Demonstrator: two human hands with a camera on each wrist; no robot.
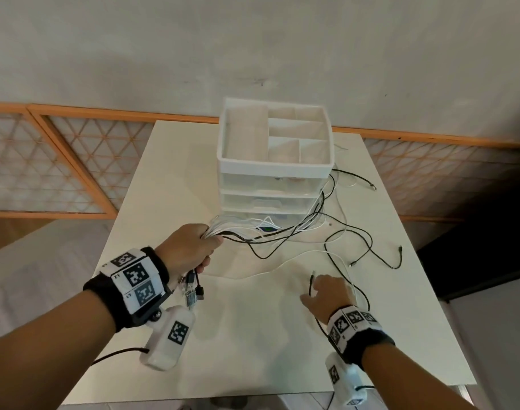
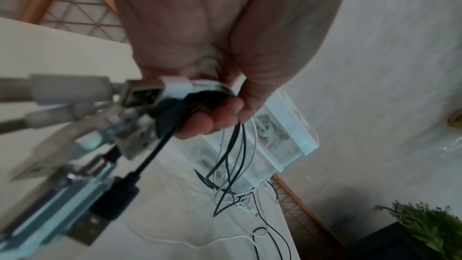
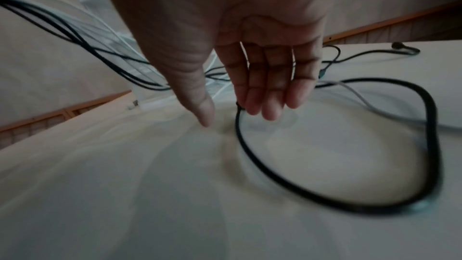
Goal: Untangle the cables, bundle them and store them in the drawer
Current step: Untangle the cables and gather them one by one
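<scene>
My left hand (image 1: pixel 190 247) grips a bunch of black and white cables (image 1: pixel 270 229) above the table's left-middle; their USB plugs (image 1: pixel 193 291) hang below the fist. In the left wrist view the left hand (image 2: pixel 212 118) is curled round the cables (image 2: pixel 232 145), with the plugs (image 2: pixel 140 98) sticking out. The cables trail right past the white drawer unit (image 1: pixel 275 173). My right hand (image 1: pixel 326 291) hovers low with straight fingers (image 3: pixel 265 94) over a black cable end (image 1: pixel 312 279); its fingertips touch that cable's loop (image 3: pixel 350 191), holding nothing.
The white table (image 1: pixel 238 350) carries loose black and white cable ends (image 1: pixel 371 253) spread to the right of the drawer unit. An open compartment tray (image 1: pixel 246 137) tops the unit. A lattice railing (image 1: pixel 60 161) runs behind. A green plant (image 2: pixel 425 228) stands beyond the table.
</scene>
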